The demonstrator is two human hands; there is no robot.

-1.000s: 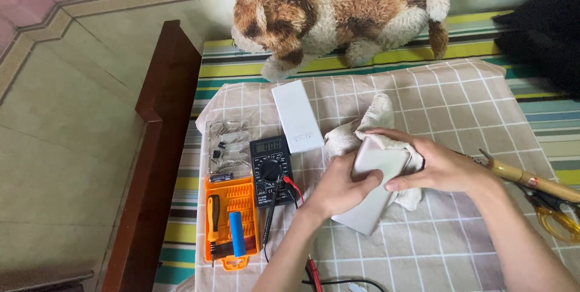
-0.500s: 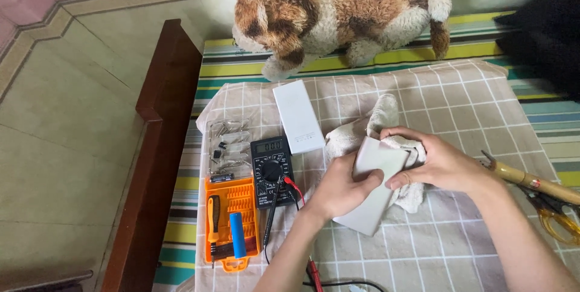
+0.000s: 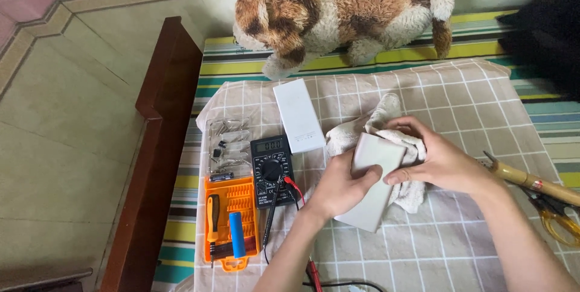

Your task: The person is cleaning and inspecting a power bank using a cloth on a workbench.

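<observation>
A white slab (image 3: pixel 376 186), flat and rectangular, is being held over the middle of the checked cloth (image 3: pixel 459 105), tilted with its near end lower. The left hand (image 3: pixel 341 186) is being closed around the slab's left edge, thumb laid across its face. The right hand (image 3: pixel 438 159) is being pressed on the slab's far right corner, fingers curled over a pale rag (image 3: pixel 386 126) that is bunched between hand and slab. Part of the rag is hanging out below the right hand, and part is trailing off to the far left.

Just left of the hands, a black multimeter (image 3: pixel 272 168) is lying flat, its red and black leads (image 3: pixel 284 198) running toward the near edge. A white box (image 3: pixel 298 115) is lying far of the meter, touching its far right corner. Left of the meter, an orange bit set (image 3: pixel 232 222) is being kept open, with a blue cylinder (image 3: pixel 237 234) and an orange-handled driver (image 3: pixel 212 213) on it. A clear lid with small parts (image 3: pixel 228 144) is lying just far of it.

At the right edge, a wooden-handled tool (image 3: pixel 531 180) and yellow-handled scissors (image 3: pixel 556 219) are lying on the cloth. A brown and white plush dog (image 3: pixel 344 11) is standing at the far side, on a striped mat (image 3: pixel 483 41). A dark wooden rail (image 3: pixel 160 147) is running down the left.
</observation>
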